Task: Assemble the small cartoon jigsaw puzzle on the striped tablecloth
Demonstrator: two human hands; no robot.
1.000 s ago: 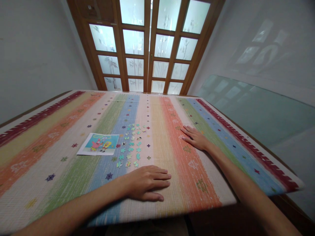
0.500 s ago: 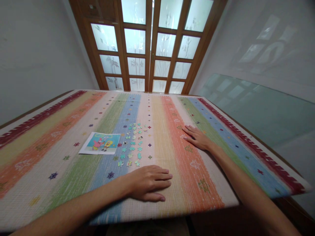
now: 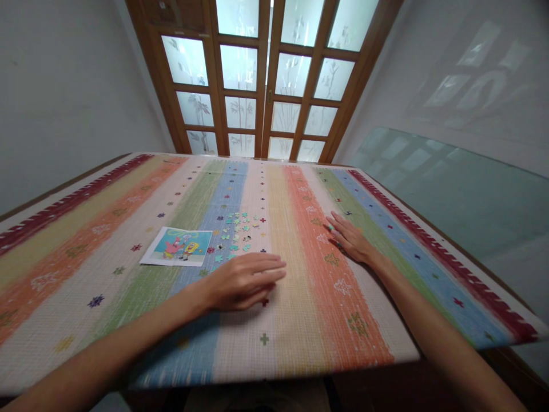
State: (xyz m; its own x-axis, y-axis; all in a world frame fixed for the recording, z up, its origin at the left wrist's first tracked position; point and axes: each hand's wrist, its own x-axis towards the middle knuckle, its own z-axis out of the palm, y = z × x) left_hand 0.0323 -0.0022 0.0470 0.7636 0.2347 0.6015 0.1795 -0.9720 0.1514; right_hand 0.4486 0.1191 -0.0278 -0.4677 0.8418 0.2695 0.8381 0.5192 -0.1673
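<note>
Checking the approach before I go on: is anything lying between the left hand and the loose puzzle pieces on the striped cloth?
Nothing visible stands in the way. The left hand hovers flat at the near edge of the puzzle pieces, fingers open, covering the closest ones. The picture card lies to the side of them, and the right hand rests flat on the striped cloth, apart.

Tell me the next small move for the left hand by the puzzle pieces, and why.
Probably lower the left hand and pick up one of the loose puzzle pieces: it hovers open and empty over their near edge, beside the reference picture. The right hand lies flat on the striped mat.
</note>
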